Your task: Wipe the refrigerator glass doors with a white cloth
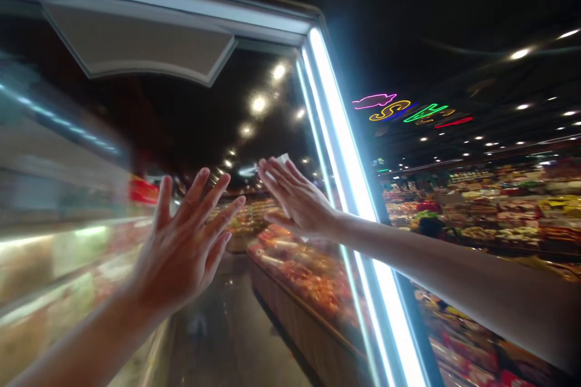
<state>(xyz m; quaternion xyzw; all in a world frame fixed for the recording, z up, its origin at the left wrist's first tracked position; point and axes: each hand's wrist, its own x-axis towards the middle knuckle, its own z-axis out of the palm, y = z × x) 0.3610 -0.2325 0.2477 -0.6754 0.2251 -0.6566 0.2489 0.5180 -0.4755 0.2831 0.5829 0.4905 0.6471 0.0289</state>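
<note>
A glass display-case door [190, 103] with a bright lit edge strip [349, 151] stands before me. My left hand [186, 242] is raised flat toward the glass, fingers spread, holding nothing. My right hand [295, 196] lies flat against the glass near the lit edge, fingers stretched, pressing a small white cloth or paper [282, 160] under its fingertips. The glass shows reflections of the shop aisle and ceiling lights.
Shelves of packed goods [68, 254] show blurred at the left behind the glass. A long counter of food [308, 278] runs down the aisle. Produce stands [499, 211] and neon signs [408, 110] fill the right background, where a person [429, 227] stands far off.
</note>
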